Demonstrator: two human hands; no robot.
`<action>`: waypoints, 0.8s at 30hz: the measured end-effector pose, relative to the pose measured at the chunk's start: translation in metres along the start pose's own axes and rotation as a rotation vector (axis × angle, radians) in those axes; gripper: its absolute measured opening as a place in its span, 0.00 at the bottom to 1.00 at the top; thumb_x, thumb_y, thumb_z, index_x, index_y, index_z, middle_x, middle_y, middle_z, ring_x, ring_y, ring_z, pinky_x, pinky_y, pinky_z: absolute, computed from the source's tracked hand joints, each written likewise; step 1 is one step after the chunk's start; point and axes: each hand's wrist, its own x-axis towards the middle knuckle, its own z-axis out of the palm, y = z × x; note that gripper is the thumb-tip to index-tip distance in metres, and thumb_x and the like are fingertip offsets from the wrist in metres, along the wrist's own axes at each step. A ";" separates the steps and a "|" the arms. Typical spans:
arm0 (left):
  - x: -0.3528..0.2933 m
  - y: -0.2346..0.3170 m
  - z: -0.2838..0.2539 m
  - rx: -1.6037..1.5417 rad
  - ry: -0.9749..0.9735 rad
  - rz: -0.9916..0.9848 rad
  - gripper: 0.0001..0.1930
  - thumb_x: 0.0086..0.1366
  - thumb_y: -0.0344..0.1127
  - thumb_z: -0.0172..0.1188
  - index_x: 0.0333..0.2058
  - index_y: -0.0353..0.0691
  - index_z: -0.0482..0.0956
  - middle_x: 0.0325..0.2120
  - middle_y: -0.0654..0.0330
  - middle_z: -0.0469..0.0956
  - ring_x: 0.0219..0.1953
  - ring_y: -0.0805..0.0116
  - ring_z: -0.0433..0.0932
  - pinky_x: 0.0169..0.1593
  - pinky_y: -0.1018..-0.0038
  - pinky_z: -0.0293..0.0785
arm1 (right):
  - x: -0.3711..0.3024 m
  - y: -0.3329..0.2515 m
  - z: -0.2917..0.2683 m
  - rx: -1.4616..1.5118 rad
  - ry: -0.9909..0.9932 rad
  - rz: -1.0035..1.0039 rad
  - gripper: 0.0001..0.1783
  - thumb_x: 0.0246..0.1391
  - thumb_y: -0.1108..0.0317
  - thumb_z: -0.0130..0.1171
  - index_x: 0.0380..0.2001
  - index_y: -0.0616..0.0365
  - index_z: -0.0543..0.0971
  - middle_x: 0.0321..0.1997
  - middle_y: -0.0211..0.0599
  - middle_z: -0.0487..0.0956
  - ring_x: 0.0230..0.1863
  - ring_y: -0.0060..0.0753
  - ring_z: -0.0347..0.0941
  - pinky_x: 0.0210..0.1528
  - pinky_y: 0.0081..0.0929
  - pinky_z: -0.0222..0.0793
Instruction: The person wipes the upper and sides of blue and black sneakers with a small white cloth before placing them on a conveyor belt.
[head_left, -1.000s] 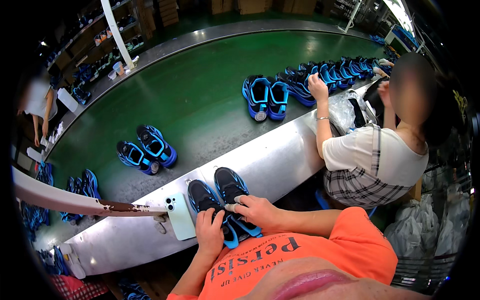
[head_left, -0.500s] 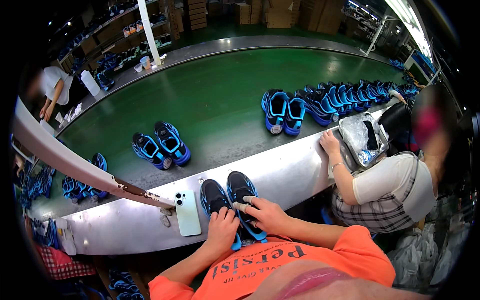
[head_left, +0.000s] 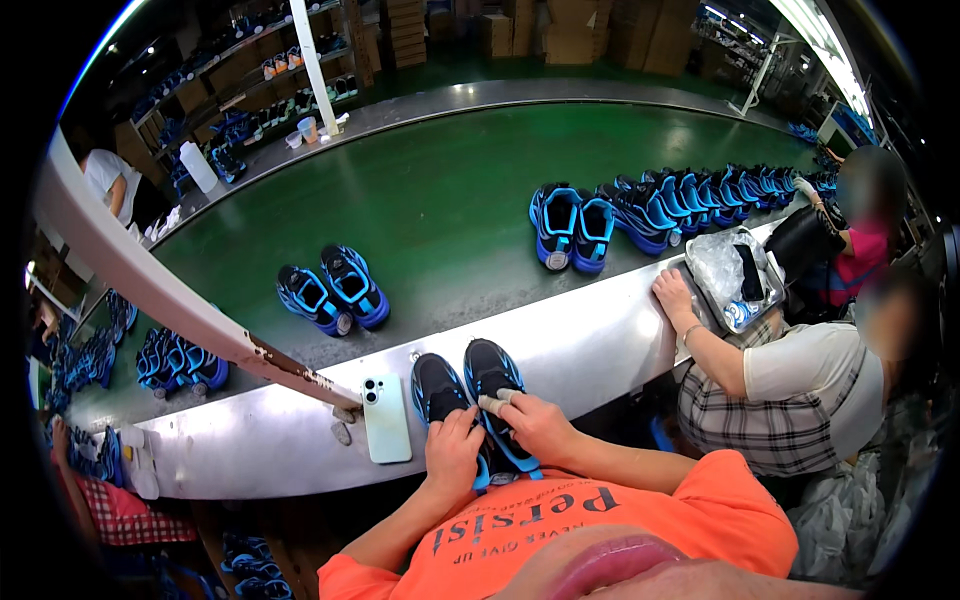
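Green conveyor belt (head_left: 450, 200) curves through a dim shoe workshop, bordered on the near side by a broad grey metal ledge (head_left: 590, 335) and on the far side by shelving stacked with more footwear. On that ledge, right in front of the person in the orange shirt, sits a pair of black sneakers with bright blue soles (head_left: 470, 385), toes pointing toward the belt and the two shoes touching side by side.

The left hand (head_left: 452, 455) lies flat over the heel end of the left shoe, fingers together and curled lightly down onto the upper. The right hand (head_left: 535, 425) covers the heel part of the right shoe, fingers bent and pressed against the laces (one fingertip seems wrapped in pale tape). Neither hand lifts a shoe; both shoes rest on the ledge.

Just beside the left shoe, a pale green smartphone (head_left: 386, 418) lies face down on the ledge. A rust-stained white bar (head_left: 180, 305) crosses diagonally above the belt and ends near the phone.

On the belt, a pair of blue and black sneakers (head_left: 332, 290) stands alone, well apart from a long row of similar blue sneakers (head_left: 680, 200) further right. A seated co-worker in a white top and plaid skirt (head_left: 790, 390) rests a hand on the ledge next to a metal tray of plastic bags (head_left: 735, 275).
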 end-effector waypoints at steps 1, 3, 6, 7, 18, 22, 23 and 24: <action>-0.001 0.001 0.001 -0.013 0.004 -0.018 0.08 0.49 0.28 0.55 0.30 0.37 0.78 0.46 0.53 0.76 0.48 0.61 0.73 0.41 0.66 0.63 | 0.003 -0.001 -0.001 0.012 0.004 -0.003 0.33 0.39 0.81 0.58 0.54 0.51 0.75 0.43 0.41 0.77 0.42 0.45 0.76 0.40 0.33 0.76; 0.002 -0.002 -0.001 -0.003 0.002 -0.024 0.13 0.50 0.26 0.54 0.36 0.37 0.78 0.47 0.53 0.76 0.51 0.59 0.73 0.42 0.67 0.64 | 0.006 0.006 0.000 0.047 0.011 0.001 0.35 0.37 0.82 0.59 0.55 0.51 0.74 0.44 0.41 0.77 0.43 0.46 0.76 0.41 0.34 0.76; 0.006 0.003 -0.014 -0.114 0.010 -0.166 0.21 0.49 0.19 0.54 0.44 0.36 0.77 0.50 0.51 0.74 0.53 0.53 0.71 0.50 0.63 0.65 | 0.000 0.007 -0.005 0.049 -0.090 -0.008 0.33 0.38 0.80 0.61 0.54 0.54 0.73 0.45 0.45 0.75 0.42 0.50 0.74 0.41 0.38 0.74; 0.010 0.005 -0.016 -0.179 0.021 -0.233 0.24 0.47 0.17 0.54 0.46 0.36 0.76 0.51 0.50 0.73 0.54 0.51 0.71 0.53 0.61 0.66 | -0.003 0.011 -0.002 0.030 -0.136 0.018 0.34 0.39 0.78 0.64 0.55 0.53 0.72 0.47 0.47 0.74 0.46 0.52 0.73 0.45 0.39 0.73; -0.001 -0.010 0.004 -0.153 0.164 -0.107 0.17 0.51 0.20 0.56 0.41 0.35 0.79 0.42 0.49 0.78 0.46 0.50 0.77 0.50 0.62 0.74 | 0.027 0.022 -0.043 0.131 -0.346 -0.127 0.31 0.48 0.70 0.64 0.59 0.48 0.71 0.58 0.55 0.69 0.58 0.55 0.67 0.58 0.38 0.67; -0.002 -0.013 0.010 -0.094 0.062 -0.332 0.36 0.50 0.22 0.59 0.61 0.42 0.65 0.63 0.48 0.60 0.64 0.46 0.58 0.63 0.55 0.53 | 0.064 0.035 -0.037 0.339 -0.340 -0.068 0.20 0.52 0.72 0.60 0.50 0.51 0.79 0.47 0.42 0.78 0.49 0.44 0.74 0.53 0.33 0.70; -0.005 -0.008 0.012 -0.120 0.120 -0.424 0.36 0.51 0.24 0.60 0.62 0.44 0.64 0.64 0.49 0.57 0.65 0.45 0.55 0.63 0.54 0.50 | 0.069 0.035 -0.037 0.366 -0.361 0.022 0.19 0.53 0.74 0.59 0.49 0.52 0.79 0.43 0.40 0.79 0.46 0.41 0.75 0.51 0.30 0.70; -0.008 -0.006 0.011 -0.225 0.192 -0.541 0.35 0.53 0.25 0.61 0.61 0.42 0.64 0.63 0.49 0.57 0.64 0.45 0.56 0.63 0.56 0.52 | 0.074 0.037 -0.036 0.372 -0.357 0.105 0.18 0.53 0.76 0.57 0.48 0.53 0.80 0.40 0.38 0.80 0.43 0.39 0.76 0.49 0.28 0.70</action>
